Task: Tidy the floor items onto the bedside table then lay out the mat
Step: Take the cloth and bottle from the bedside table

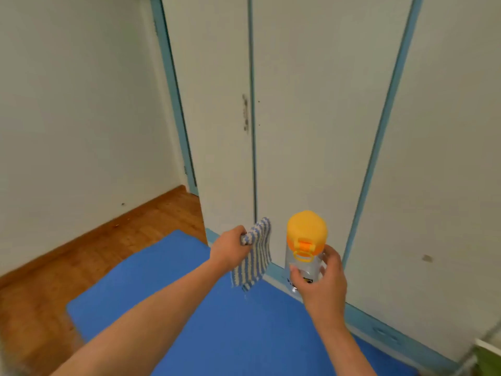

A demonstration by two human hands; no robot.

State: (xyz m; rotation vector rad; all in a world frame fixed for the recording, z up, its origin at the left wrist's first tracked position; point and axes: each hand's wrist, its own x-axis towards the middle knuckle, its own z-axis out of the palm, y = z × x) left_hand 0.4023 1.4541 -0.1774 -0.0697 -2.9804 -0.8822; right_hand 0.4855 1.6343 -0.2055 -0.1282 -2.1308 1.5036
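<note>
Cloth (253,255): woven fabric, blue and white stripes, coarse ribbed texture, frayed threads at the lower edge.
Bottle (305,264): clear plastic body, glossy, printed label partly hidden.
Bottle lid (307,230): orange-yellow plastic, smooth, slight sheen.
Mat (195,299): blue, matt, even surface; looks like foam.
Floor (40,270): wood boards, reddish-brown, moderately glossy.
Wardrobe doors (311,118): pale painted panels, matt, scuffed and spotted; blue trim.
Wall (76,104): pale, matt, smooth.

Left hand (230,248) gripping striped cloth (254,256), right hand (321,278) holding bottle (305,251)
</note>
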